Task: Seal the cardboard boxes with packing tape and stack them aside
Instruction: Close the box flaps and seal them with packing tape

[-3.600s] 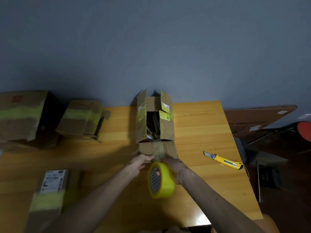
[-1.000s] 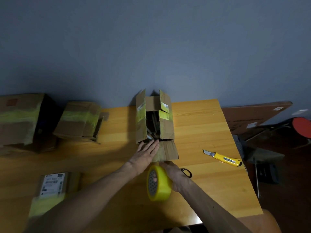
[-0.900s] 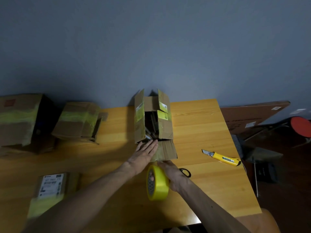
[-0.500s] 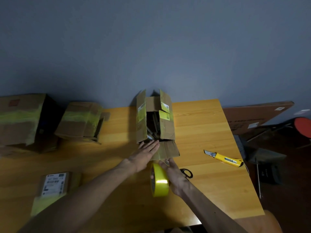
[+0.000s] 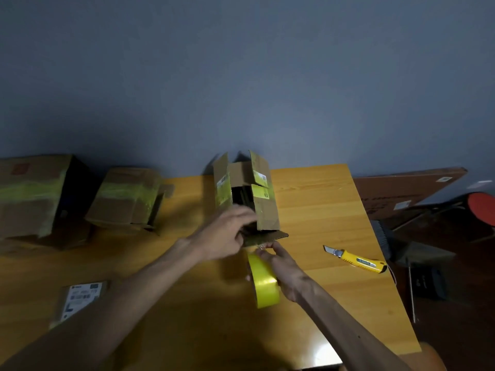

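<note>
An open cardboard box (image 5: pixel 263 210) with yellow tape strips stands at the middle back of the wooden table (image 5: pixel 321 210). Its side flaps are upright and its near flap (image 5: pixel 270 236) is lifted about level. My left hand (image 5: pixel 227 234), blurred, reaches into the box mouth and grips the near flap's left part between fingers and thumb. My right hand (image 5: pixel 284 266) holds the yellow tape roll (image 5: pixel 263 283) on edge just in front of the box, its fingertips touching under the flap's front edge.
A yellow utility knife (image 5: pixel 356 259) lies right of the box. Two taped boxes (image 5: pixel 126 199) (image 5: pixel 29 196) stand at the back left. A flat labelled parcel (image 5: pixel 80 295) lies front left. Beyond the table's right edge are a flat carton (image 5: pixel 401 188) and a red stool (image 5: pixel 482 210).
The near flap, pressed down by my flat left hand before, has risen to level. My left hand moved up to the box mouth; the tape roll turned edge-on and now hides the scissors.
</note>
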